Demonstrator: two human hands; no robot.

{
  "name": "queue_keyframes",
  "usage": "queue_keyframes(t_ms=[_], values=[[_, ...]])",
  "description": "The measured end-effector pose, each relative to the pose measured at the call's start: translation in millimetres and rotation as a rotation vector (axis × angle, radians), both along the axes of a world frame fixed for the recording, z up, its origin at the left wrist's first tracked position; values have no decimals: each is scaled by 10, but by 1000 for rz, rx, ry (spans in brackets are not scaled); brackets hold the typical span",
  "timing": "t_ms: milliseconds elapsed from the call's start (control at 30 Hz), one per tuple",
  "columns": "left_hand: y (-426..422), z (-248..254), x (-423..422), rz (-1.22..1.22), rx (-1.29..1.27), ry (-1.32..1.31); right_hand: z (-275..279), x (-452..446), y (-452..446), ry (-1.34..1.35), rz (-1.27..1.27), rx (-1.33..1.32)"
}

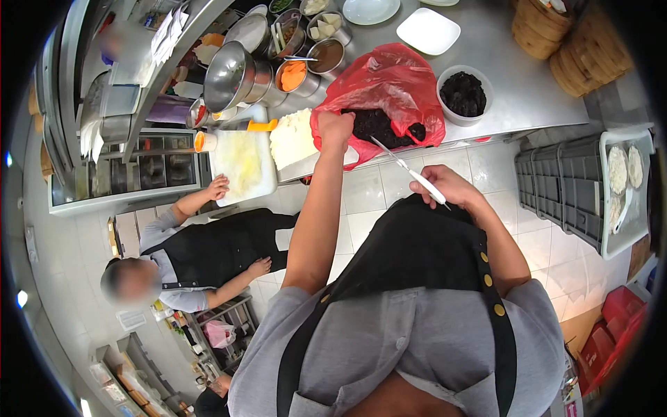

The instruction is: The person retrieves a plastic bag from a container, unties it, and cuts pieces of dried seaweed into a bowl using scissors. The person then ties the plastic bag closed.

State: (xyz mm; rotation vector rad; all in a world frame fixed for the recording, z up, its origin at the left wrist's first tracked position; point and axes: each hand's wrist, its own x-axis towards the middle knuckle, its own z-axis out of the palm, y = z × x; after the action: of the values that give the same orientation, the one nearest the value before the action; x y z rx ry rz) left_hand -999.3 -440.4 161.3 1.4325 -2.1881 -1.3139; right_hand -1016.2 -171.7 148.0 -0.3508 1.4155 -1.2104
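Red plastic bag [382, 69] of dark food [377, 126] — left hand [335, 128] at its edge, right [445, 186] gripping scissors [419, 179].

Head view, lone and wide-angle, rounded at edges: faces forward, steeply down past wearer's apron [410, 254], close below; steel counter [486, 43] farther off, at top.

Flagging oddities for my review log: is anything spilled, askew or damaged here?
Mildly odd: the red plastic bag sags over the front edge of the steel counter, so its dark contents sit near the edge. I see no clear spill.
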Motion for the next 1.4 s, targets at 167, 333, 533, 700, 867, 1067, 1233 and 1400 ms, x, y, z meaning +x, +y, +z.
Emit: queue_keyframes(t_ms=[167,333,533,700,867,1067,1233,1400], values=[[58,16,4,-80,-47,-117,-39,77,-30,6,-21,-13],[47,40,2,-33,21,-38,-5,55,-21,25,-39,-9],[-246,-159,13,97,458,173,-47,78,-75,28,-3,-61],[-160,168,-23,151,787,428,-288,138,-168,124,25,-74],[-285,25,-44,54,741,421,-171,147,-242,-87,6,-128],[-227,96,14,78,744,322,-213,177,-380,-356,-27,-139],[-221,82,93,69,713,380,-274,253,-535,-456,-41,-153],[-215,-14,129,53,679,390,-342,318,-742,-477,-110,-143]])
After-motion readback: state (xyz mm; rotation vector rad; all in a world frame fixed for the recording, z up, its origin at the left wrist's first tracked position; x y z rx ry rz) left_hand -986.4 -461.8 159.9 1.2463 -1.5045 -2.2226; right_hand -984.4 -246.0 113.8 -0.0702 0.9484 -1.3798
